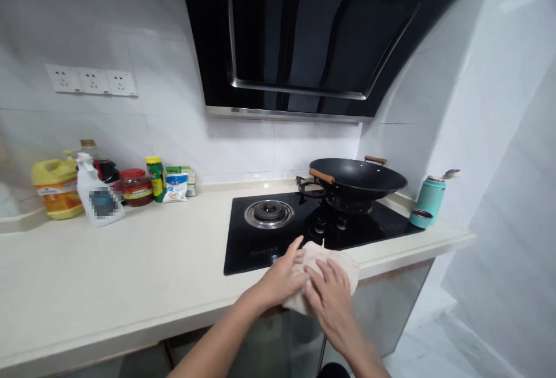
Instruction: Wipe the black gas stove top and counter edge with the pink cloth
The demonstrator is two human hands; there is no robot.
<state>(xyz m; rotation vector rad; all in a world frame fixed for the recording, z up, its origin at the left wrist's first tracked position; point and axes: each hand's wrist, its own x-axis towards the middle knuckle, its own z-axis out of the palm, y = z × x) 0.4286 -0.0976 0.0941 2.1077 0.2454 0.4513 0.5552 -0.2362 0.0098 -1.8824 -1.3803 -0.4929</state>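
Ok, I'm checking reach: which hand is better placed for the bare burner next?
Probably the left hand: it's nearer the burner; the right hand lies farther back, on the cloth.

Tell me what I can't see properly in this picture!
In the head view:
Cloth: middle partly covered by the right fingers.
Burner below the wok: mostly hidden by it.
White bottle: label blurred into squares.
Hob lettering: too small to read.
Left forearm: elbow end cut off by bottom edge.

kitchen: hob (243, 242), wok (358, 178), range hood (299, 36)
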